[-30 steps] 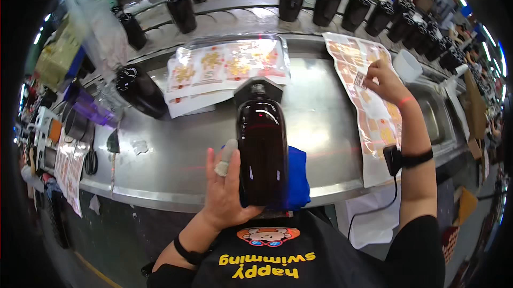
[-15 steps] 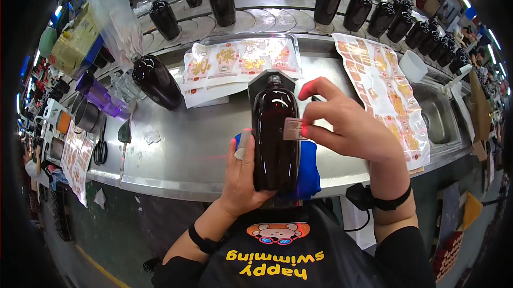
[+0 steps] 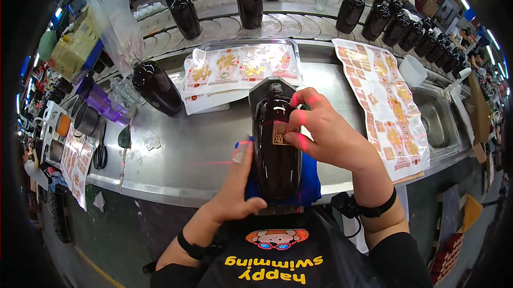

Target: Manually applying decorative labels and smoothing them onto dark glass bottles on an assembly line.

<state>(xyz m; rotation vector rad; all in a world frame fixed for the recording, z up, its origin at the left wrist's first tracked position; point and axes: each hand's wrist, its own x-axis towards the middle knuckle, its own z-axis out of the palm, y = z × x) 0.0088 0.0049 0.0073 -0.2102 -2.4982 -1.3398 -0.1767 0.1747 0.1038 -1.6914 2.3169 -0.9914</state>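
A dark glass bottle [image 3: 278,173] lies in front of me, neck pointing away, in a dark angled holder [image 3: 257,91] over a blue cloth [image 3: 310,178]. My left hand [image 3: 232,181] is along its left side, fingers stretched out and thumb spread near the base. One left finger has a pale wrap. With thumb and fingers pinched, my right hand [image 3: 328,133] holds the right edge of a small brown-and-gold label [image 3: 279,134] against the bottle's upper front. Red light lines cross the bottle and my fingers.
Label sheets lie on a tray [image 3: 240,66] behind the holder and on the right [image 3: 393,109]. Another dark bottle [image 3: 155,87] leans at left near scissors [image 3: 100,149] and a purple container [image 3: 101,98]. More bottles stand on the conveyor [image 3: 219,26]; a sink [image 3: 441,119] is at right.
My right hand has brought the label from the bottle's right edge onto its front. My left thumb has spread away from the fingers. Bottles on the conveyor have shifted right.
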